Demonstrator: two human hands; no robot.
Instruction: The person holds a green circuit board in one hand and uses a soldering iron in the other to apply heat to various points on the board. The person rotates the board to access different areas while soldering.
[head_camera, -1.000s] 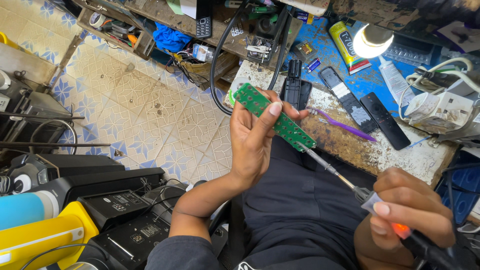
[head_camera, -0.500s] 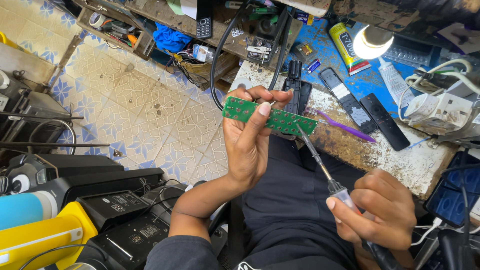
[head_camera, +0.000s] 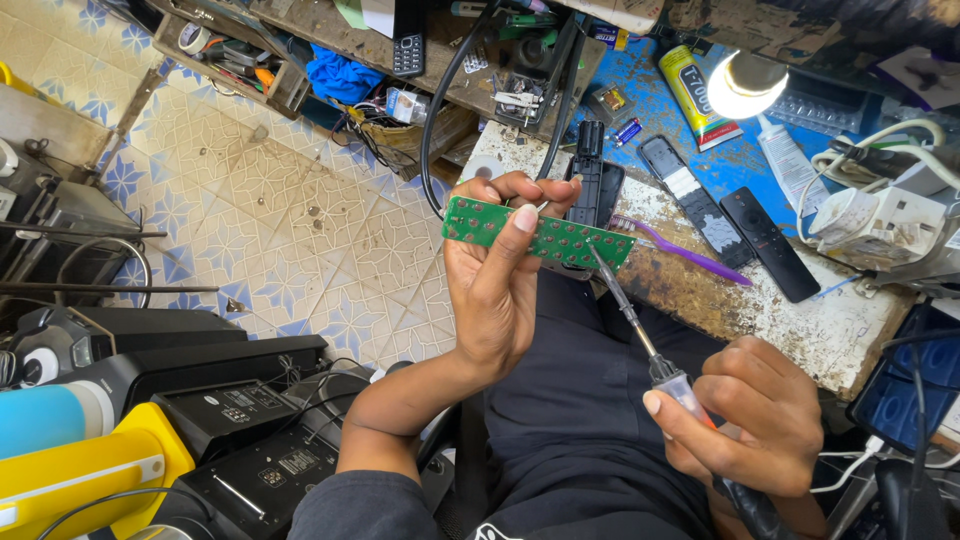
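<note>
Green circuit board (head_camera: 540, 234), yellow tube (head_camera: 695, 85) beyond

bright daylight, glaring bare bulb (head_camera: 748, 85), wide-angle edge distortion

The right hand (head_camera: 750, 420) covered most of the slim soldering iron's dark handle (head_camera: 745, 500), which ran off the bottom edge; its tip contact was too small to tell.
</note>
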